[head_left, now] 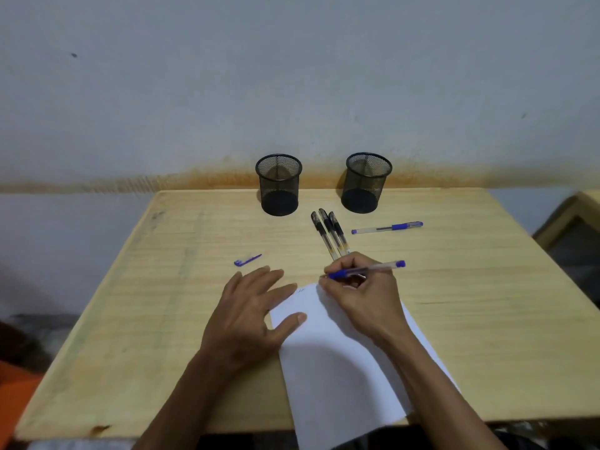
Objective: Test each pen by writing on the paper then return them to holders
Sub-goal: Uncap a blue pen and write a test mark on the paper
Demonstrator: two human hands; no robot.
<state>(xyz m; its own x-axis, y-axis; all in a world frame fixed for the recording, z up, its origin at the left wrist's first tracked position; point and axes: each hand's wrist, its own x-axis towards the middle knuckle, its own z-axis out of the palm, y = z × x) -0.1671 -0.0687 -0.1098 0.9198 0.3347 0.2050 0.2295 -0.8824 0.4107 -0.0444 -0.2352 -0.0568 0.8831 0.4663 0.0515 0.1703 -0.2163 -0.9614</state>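
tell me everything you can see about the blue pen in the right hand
The blue pen has a clear plastic barrel, a blue rubbery sleeve near the tip and a blue end plug. It is uncapped; a loose blue cap lies apart on the table. The right hand pinches it by the sleeve, lying nearly level, tip pointing left at the top corner of the white paper, plug end to the right. Faint marks show on the paper beside the tip. Whether the tip touches the paper is unclear.

Paper near edge cut off by frame (bottom); marks too small to read.
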